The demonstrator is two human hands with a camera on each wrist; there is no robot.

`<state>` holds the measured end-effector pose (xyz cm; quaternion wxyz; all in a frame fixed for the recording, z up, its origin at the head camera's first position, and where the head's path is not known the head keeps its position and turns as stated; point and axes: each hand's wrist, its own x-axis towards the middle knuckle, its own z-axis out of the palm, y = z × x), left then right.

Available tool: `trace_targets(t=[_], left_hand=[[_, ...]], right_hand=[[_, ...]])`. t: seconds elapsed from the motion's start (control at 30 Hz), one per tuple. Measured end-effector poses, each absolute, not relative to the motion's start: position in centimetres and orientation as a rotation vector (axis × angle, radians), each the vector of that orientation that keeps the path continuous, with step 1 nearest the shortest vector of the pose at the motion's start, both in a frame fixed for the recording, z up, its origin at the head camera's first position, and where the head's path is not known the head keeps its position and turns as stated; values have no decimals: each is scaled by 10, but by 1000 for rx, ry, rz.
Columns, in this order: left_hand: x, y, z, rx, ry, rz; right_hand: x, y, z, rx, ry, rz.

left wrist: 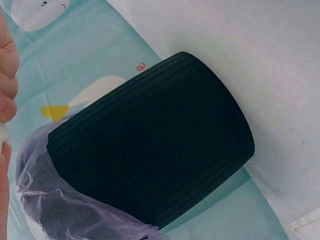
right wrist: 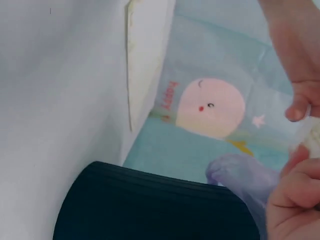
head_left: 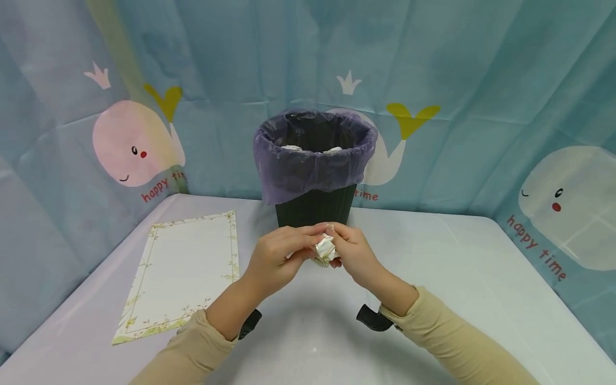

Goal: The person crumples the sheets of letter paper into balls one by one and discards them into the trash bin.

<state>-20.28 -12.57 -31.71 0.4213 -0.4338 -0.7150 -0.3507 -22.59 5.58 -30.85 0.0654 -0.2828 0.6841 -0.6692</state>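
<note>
Between both hands, above the table in the head view, is a crumpled ball of white paper (head_left: 325, 248) with a yellow-green printed pattern. My left hand (head_left: 281, 254) grips it from the left with curled fingers. On the other side my right hand (head_left: 357, 255) holds it with thumb and fingers bent around it. In the right wrist view the paper shows only at the right edge, between the two hands. The hands overlap the foot of a dark waste bin (head_left: 313, 208) standing behind them, lined with a purple bag (head_left: 313, 171).
White crumpled pieces (head_left: 291, 147) show inside the bin's mouth. To the left, paper with a floral border (head_left: 192, 267) lies flat on the white table (head_left: 433, 278). A blue curtain (head_left: 216, 53) with whale prints hangs behind and at both sides.
</note>
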Motion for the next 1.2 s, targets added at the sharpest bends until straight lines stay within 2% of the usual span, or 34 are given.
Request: trace_targets(t=[0.17, 0.3, 0.47, 0.63, 0.77, 0.93, 1.2], left_hand=[[-203, -126, -319, -1069, -1863, -833], [-201, -126, -319, -1019, -1899, -950], [-197, -128, -316, -926, -1914, -1226], [-192, -126, -315, -794, -1946, -1322], [-189, -126, -311, -814, -2068, -1368], [-185, -129, -300, -965, -2258, -1405], [-188, -122, -306, -650, -2118, -1584]], right_hand=[[-229, 57, -305, -812, 2165, -1919], [-231, 61, -304, -859, 2019, -1874], [-230, 63, -309, -1108, 1890, -1830], [-228, 59, -314, -1320, 2238, -1794], [-229, 56, -316, -1329, 2530, -1764], [-234, 60, -311, -1309, 2484, -1860], [-234, 52, -305, -1198, 2493, -1896]])
